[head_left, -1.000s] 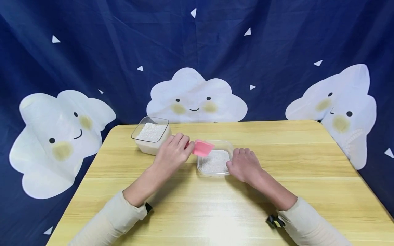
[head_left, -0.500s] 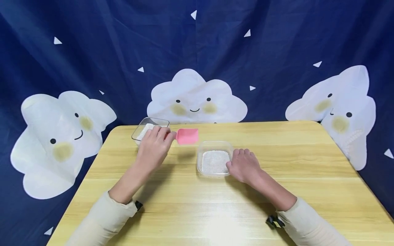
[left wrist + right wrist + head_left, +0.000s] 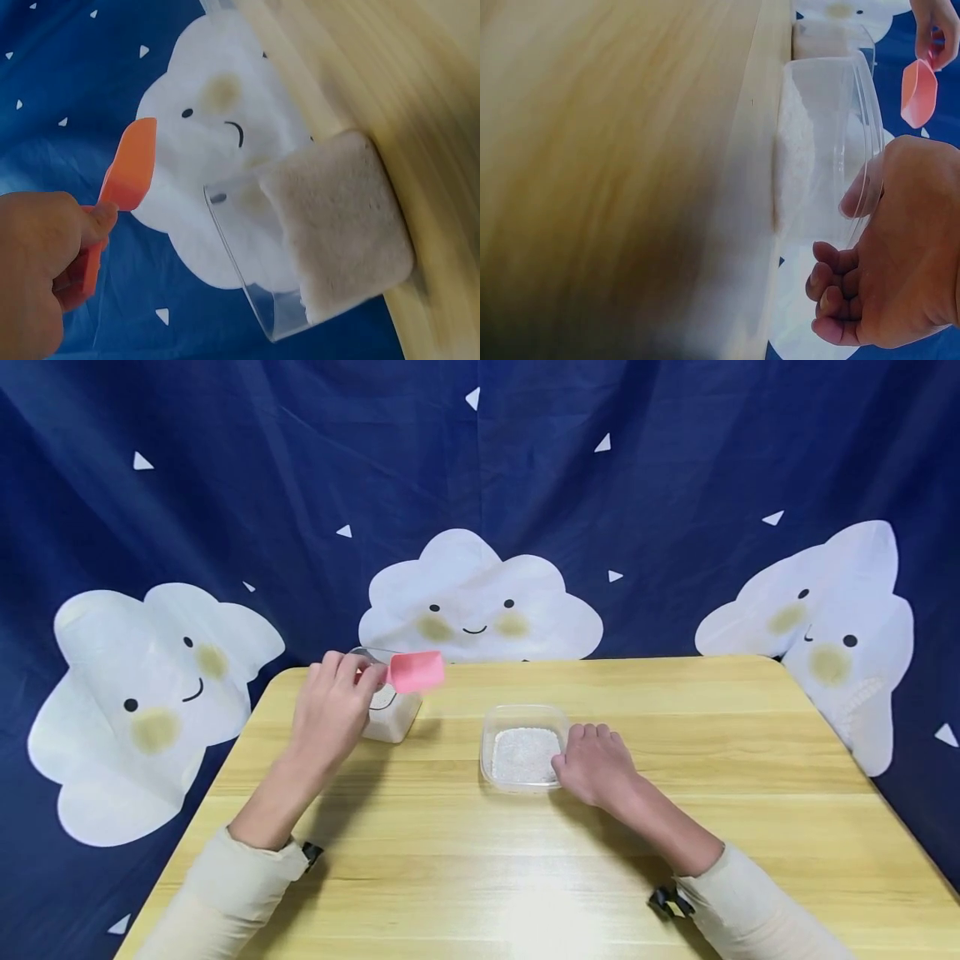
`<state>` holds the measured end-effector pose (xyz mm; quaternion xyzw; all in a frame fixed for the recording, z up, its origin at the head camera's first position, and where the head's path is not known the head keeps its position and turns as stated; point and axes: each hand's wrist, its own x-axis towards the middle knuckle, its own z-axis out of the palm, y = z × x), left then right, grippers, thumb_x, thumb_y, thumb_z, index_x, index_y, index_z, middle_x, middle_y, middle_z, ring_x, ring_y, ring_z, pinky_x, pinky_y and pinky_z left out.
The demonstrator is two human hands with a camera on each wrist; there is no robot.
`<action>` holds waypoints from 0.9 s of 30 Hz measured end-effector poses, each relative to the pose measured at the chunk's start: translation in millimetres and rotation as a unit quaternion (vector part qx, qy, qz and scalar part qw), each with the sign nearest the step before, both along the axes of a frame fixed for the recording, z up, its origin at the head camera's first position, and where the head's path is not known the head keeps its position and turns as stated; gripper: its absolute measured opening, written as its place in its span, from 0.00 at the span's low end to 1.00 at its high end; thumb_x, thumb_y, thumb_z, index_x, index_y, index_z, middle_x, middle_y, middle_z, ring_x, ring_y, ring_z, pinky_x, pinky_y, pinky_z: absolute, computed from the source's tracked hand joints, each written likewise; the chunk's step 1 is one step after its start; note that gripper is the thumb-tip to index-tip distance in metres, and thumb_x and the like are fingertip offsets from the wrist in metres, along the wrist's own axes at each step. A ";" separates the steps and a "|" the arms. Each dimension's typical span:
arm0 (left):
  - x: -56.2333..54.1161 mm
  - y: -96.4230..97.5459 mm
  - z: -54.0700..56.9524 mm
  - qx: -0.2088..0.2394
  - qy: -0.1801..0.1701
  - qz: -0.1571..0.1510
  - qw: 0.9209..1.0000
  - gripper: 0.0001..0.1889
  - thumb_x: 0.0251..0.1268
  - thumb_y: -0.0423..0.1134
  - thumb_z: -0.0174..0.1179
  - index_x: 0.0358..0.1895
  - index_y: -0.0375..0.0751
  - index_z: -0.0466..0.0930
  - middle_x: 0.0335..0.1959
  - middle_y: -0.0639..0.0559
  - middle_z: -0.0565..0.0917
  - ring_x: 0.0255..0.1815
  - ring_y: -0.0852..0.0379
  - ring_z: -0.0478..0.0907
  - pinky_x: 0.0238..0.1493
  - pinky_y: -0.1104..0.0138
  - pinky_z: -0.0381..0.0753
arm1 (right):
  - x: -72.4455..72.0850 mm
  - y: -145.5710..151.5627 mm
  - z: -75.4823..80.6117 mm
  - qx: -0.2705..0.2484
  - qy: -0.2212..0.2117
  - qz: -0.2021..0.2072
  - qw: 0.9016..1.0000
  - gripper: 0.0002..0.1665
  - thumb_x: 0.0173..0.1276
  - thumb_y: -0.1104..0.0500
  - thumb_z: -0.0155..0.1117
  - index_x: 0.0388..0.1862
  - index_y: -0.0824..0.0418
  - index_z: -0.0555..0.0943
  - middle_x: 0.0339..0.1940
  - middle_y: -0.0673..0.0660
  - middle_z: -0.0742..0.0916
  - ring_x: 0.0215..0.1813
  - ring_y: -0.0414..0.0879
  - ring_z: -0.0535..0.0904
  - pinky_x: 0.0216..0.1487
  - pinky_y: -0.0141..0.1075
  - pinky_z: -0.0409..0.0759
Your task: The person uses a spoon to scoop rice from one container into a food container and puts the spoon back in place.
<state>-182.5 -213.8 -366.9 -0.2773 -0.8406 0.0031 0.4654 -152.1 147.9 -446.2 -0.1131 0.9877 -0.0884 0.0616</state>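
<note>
My left hand (image 3: 330,706) grips a pink scoop (image 3: 417,672) by its handle. It holds the scoop in the air above a clear, square-rimmed container (image 3: 393,722) at the back left, which the hand partly hides. White grains (image 3: 341,217), rice-like, fill much of that container in the left wrist view. My right hand (image 3: 597,764) holds the right side of a clear plastic box (image 3: 525,786) near the middle of the table. In the right wrist view its thumb hooks over the rim while the other fingers curl outside. A layer of white grains (image 3: 525,756) covers the box's bottom.
Both containers stand on a light wooden table (image 3: 480,868), with a gap between them. Behind the table's back edge hangs a dark blue curtain (image 3: 660,468) printed with white clouds and small triangles.
My left hand has carried the scoop leftward and up, from over the plastic box to over the back-left container. My right hand has stayed on the box.
</note>
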 end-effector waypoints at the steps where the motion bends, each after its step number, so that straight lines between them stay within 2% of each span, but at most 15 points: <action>1: -0.1 -2.4 0.8 0.000 0.000 0.003 1.000 0.06 0.69 0.32 0.58 0.40 0.35 0.84 0.35 0.39 0.83 0.35 0.37 0.75 0.28 0.54 0.67 | 0.1 -0.1 -0.2 -0.001 0.001 0.000 1.000 0.27 0.73 0.50 0.45 0.48 0.75 0.73 0.41 0.66 0.79 0.47 0.61 0.75 0.54 0.55 0.75; 8: 0.3 -15.9 7.1 0.007 0.016 0.010 1.000 0.07 0.70 0.34 0.60 0.38 0.33 0.85 0.33 0.38 0.81 0.31 0.37 0.73 0.25 0.53 0.66 | 0.1 -0.5 -0.6 -0.003 -0.002 -0.001 1.000 0.26 0.72 0.51 0.45 0.47 0.75 0.73 0.41 0.66 0.79 0.47 0.60 0.75 0.54 0.54 0.74; 14: -0.3 -23.3 10.7 0.011 0.008 0.026 1.000 0.09 0.73 0.33 0.57 0.39 0.34 0.85 0.33 0.38 0.82 0.32 0.36 0.74 0.26 0.51 0.67 | 0.1 0.1 -0.6 -0.003 -0.001 -0.002 1.000 0.26 0.73 0.51 0.45 0.48 0.75 0.73 0.42 0.67 0.80 0.47 0.61 0.75 0.55 0.55 0.74; 23: -1.4 -33.4 7.0 0.018 0.000 0.051 0.999 0.11 0.76 0.36 0.56 0.40 0.32 0.85 0.33 0.37 0.81 0.33 0.35 0.74 0.29 0.49 0.69 | -0.6 0.4 -2.1 -0.006 -0.004 -0.003 1.000 0.25 0.72 0.51 0.45 0.47 0.74 0.73 0.41 0.66 0.79 0.48 0.60 0.75 0.55 0.54 0.74; 27: -2.6 -37.8 5.5 0.012 -0.015 0.064 0.998 0.11 0.75 0.34 0.55 0.40 0.32 0.86 0.33 0.36 0.81 0.34 0.35 0.74 0.29 0.50 0.68 | -0.5 0.2 -1.3 -0.005 -0.005 -0.002 1.000 0.25 0.72 0.51 0.45 0.47 0.74 0.73 0.42 0.66 0.79 0.48 0.60 0.74 0.55 0.54 0.74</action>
